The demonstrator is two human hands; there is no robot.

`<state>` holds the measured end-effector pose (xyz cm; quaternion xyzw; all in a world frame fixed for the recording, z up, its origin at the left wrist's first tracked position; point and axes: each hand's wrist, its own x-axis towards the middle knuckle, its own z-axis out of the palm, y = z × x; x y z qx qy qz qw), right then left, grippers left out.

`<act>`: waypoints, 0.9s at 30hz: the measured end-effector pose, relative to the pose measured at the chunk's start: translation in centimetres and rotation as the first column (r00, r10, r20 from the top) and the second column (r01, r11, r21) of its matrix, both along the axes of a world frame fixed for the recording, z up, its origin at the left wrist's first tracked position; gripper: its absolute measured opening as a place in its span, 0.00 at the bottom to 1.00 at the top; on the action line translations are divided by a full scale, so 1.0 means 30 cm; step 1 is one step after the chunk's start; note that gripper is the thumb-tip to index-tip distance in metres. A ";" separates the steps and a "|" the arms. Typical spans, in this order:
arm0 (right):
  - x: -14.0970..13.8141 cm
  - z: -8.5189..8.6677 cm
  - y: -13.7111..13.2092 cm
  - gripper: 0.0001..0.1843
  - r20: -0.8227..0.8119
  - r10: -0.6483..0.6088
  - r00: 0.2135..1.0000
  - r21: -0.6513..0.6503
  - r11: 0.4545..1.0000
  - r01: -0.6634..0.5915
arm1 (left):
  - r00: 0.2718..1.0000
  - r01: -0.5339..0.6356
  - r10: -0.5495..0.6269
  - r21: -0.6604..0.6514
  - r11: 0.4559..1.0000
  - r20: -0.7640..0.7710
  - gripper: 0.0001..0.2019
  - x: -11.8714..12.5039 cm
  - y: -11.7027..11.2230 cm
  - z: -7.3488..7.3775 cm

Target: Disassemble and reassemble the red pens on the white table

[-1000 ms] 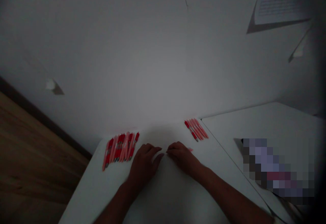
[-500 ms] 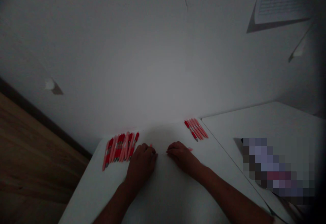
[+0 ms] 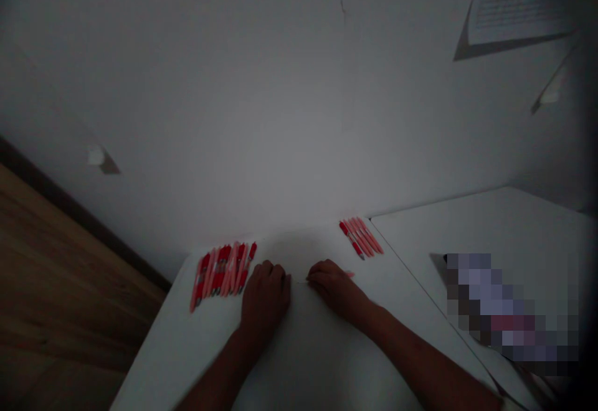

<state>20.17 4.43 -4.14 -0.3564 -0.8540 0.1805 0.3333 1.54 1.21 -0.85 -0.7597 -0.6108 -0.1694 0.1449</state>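
Note:
My left hand [image 3: 266, 292] rests on the white table with its fingers curled together; whatever they hold is hidden. Facing it, my right hand [image 3: 329, 283] is closed, thumb and fingers pinched. A pink pen piece [image 3: 350, 274] pokes out behind its knuckles. Between the two hands runs a very thin pale strand [image 3: 301, 283], too faint to name, meeting the right fingertips. Just left of my left hand lies a row of several red and pink pens [image 3: 224, 269]. Beyond my right hand, a smaller group of pens [image 3: 360, 237] lies side by side, one red and several pink.
A grey wall [image 3: 299, 118] rises behind the white table [image 3: 159, 349]. A second white tabletop [image 3: 467, 224] adjoins at a seam on the right, bearing a blurred-out object [image 3: 504, 311]. Wooden boards [image 3: 60, 286] are at the left. A printed sheet [image 3: 518, 6] hangs upper right.
My left hand has turned slightly and shifted a little right, covering the pink bit seen by its fingers. The strand between the hands now shows. My right hand stays nearly still.

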 end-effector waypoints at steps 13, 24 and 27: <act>-0.001 0.020 -0.006 0.08 0.004 0.025 1.000 -0.007 1.000 -0.025 | 0.945 0.206 -0.190 -0.032 0.978 0.267 0.07 -0.033 -0.009 0.038; 0.012 0.018 -0.013 0.20 -0.069 0.106 0.992 -0.025 0.994 -0.108 | 0.914 0.387 -0.359 -0.140 0.912 0.188 0.08 -0.011 -0.013 0.018; 0.021 0.026 -0.015 0.26 -0.114 0.097 0.989 -0.033 0.994 -0.101 | 0.917 0.388 -0.365 -0.143 0.911 0.164 0.08 -0.010 -0.016 0.013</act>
